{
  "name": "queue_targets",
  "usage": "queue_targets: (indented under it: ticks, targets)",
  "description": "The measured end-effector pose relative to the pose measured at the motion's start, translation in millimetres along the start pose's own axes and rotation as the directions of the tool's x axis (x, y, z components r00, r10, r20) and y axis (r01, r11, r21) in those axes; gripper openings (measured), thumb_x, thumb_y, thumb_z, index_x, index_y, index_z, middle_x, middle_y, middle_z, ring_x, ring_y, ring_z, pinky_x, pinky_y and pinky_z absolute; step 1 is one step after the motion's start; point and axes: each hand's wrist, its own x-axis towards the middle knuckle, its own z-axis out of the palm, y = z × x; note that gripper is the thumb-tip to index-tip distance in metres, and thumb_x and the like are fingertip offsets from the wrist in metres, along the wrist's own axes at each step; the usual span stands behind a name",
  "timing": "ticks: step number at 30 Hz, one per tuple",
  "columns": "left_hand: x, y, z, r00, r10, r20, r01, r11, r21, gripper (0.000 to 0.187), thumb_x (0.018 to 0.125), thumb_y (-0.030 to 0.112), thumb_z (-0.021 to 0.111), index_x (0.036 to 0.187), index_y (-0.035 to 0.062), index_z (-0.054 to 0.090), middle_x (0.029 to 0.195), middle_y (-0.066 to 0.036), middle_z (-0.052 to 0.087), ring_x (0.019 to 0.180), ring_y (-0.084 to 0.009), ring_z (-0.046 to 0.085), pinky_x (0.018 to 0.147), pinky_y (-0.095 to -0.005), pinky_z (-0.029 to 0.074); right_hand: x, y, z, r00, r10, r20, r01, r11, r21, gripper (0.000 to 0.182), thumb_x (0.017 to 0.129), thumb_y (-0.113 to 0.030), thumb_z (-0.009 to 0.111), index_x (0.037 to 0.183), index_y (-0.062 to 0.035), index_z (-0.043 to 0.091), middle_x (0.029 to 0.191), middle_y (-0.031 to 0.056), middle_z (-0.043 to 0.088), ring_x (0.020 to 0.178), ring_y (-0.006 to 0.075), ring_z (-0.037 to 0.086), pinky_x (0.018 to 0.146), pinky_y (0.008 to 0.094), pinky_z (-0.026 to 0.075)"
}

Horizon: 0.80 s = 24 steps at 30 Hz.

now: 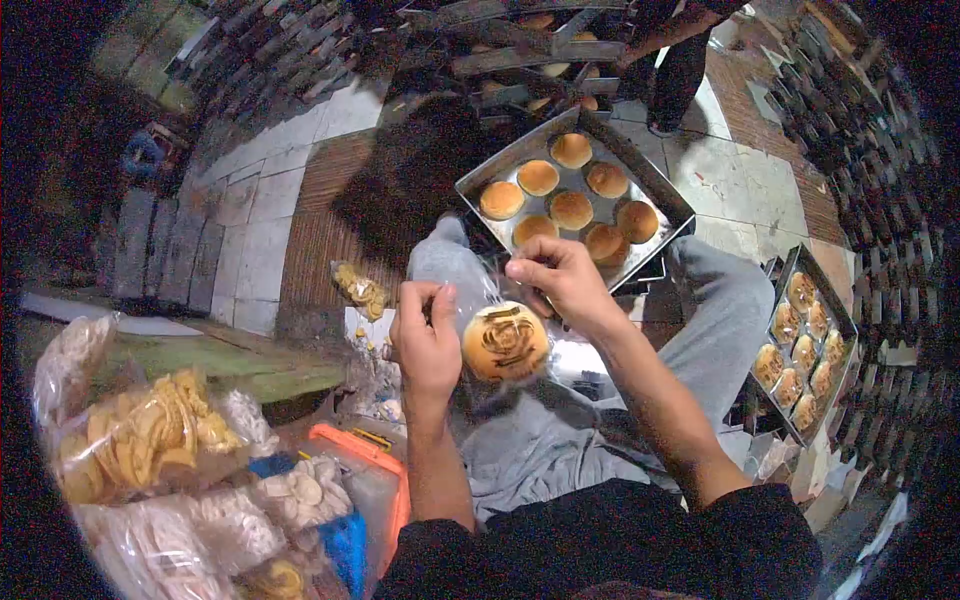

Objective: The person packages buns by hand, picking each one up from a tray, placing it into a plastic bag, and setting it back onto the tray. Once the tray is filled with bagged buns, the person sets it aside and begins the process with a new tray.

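A round bun (pixel 507 345) with dark swirled markings on top sits in a clear plastic bag (pixel 478 290) over my lap. My left hand (pixel 428 340) is closed in a pinch at the bag's left side. On the other side, my right hand (pixel 566 283) pinches the bag's upper edge between thumb and fingers. Just beyond my hands, a metal tray (pixel 640 160) holds several golden buns (pixel 571 210); my right hand overlaps its near edge in view.
A second tray (pixel 838 310) with several dark-topped buns stands at right. Plastic bags of yellowish slices (pixel 160 425) lie at lower left, near an orange-rimmed crate (pixel 365 450). A smaller bag (pixel 360 288) lies left of my knee. Another person's leg (pixel 680 85) is at the back.
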Motion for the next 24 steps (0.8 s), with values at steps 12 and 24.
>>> queue_targets:
  ticks: [12, 24]
  targets:
    - [-93, -21, -17, 0.74, -0.642, 0.201, 0.666, 0.659, -0.348, 0.026, 0.104, 0.016, 0.059, 0.124, 0.0024, 0.051, 0.101, -0.011, 0.06, 0.063, -0.0096, 0.059, 0.038, -0.0232, 0.047, -33, 132, 7, 0.925, 0.364, 0.113, -0.381, 0.892, 0.242, 0.027, 0.105, -0.028, 0.058, 0.097, -0.0025, 0.06, 0.081, 0.0077, 0.064, 0.053, 0.0185, 0.061, 0.045, 0.0316, 0.048]
    - [-78, -15, 39, 0.931, -0.041, 0.363, -0.01, 0.991, 0.137, 0.041, 0.098, 0.005, 0.054, 0.139, 0.0049, 0.054, 0.158, -0.022, 0.031, 0.145, -0.0401, 0.033, 0.12, -0.0483, 0.029, -7, 105, -128, 0.982, -0.003, -0.188, -0.072, 0.919, -0.387, 0.04, 0.09, -0.033, 0.071, 0.12, -0.0066, 0.07, 0.12, 0.014, 0.072, 0.108, 0.0299, 0.068, 0.098, 0.0437, 0.052]
